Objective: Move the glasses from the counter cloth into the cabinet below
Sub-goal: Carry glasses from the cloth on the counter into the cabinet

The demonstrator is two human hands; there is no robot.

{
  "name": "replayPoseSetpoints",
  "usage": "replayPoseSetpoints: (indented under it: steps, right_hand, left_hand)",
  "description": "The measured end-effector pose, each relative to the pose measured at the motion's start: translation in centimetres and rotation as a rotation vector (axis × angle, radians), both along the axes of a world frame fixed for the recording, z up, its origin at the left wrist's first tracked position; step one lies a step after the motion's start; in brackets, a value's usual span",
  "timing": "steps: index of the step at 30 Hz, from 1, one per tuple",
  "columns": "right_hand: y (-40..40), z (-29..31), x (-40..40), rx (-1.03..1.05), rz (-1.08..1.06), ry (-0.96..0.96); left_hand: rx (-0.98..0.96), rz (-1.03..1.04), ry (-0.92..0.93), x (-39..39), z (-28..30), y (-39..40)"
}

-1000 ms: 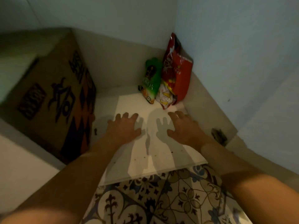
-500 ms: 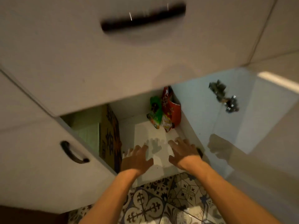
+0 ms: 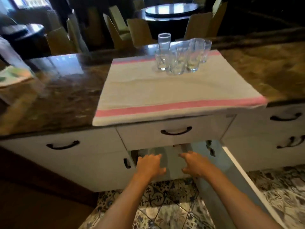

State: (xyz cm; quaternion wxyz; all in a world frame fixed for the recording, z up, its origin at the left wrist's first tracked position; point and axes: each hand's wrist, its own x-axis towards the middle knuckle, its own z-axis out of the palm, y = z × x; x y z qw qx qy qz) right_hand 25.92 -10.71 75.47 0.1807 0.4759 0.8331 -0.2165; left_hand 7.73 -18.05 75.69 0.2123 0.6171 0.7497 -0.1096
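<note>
Several clear glasses point(image 3: 179, 57) stand clustered at the far end of a white cloth with pink stripes point(image 3: 165, 93) on the dark stone counter. Below, the cabinet point(image 3: 171, 161) stands open, its door point(image 3: 237, 176) swung out to the right. My left hand point(image 3: 151, 165) and my right hand point(image 3: 193, 165) hover at the cabinet mouth, palms down, fingers spread, holding nothing. The cabinet's inside is mostly hidden from this angle.
A drawer with a black handle point(image 3: 176, 130) sits just above the opening. More white drawers point(image 3: 62, 145) flank it left and right. Patterned floor tiles point(image 3: 165, 204) lie under my arms. Chairs and a round table point(image 3: 170, 9) stand beyond the counter.
The view has risen from inside the cabinet up to the counter top. Both hands have drawn back from the cabinet floor to its front opening, still empty.
</note>
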Motion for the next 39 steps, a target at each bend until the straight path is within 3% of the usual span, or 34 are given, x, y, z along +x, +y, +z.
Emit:
replayPoseSetpoints:
  steps: [9, 17, 29, 39]
  right_hand:
    - [2.5, 19.6, -1.5, 0.075, 0.054, 0.04]
    - [7.0, 29.7, -4.2, 0.282, -0.068, 0.201]
    - [13.0, 34.6, -4.5, 0.452, -0.119, 0.31]
    - [25.4, 34.2, -4.3, 0.502, -0.073, 0.335]
  left_hand:
    - [0.2, -0.032, -0.156, -2.9, 18.0, 2.0]
    - [0.443, -0.024, -0.155, -5.5, 27.6, 8.1]
    - [0.59, -0.02, -0.164, -8.5, 32.2, 14.7]
    - [0.548, 0.05, -0.124, -7.9, 31.1, 26.2]
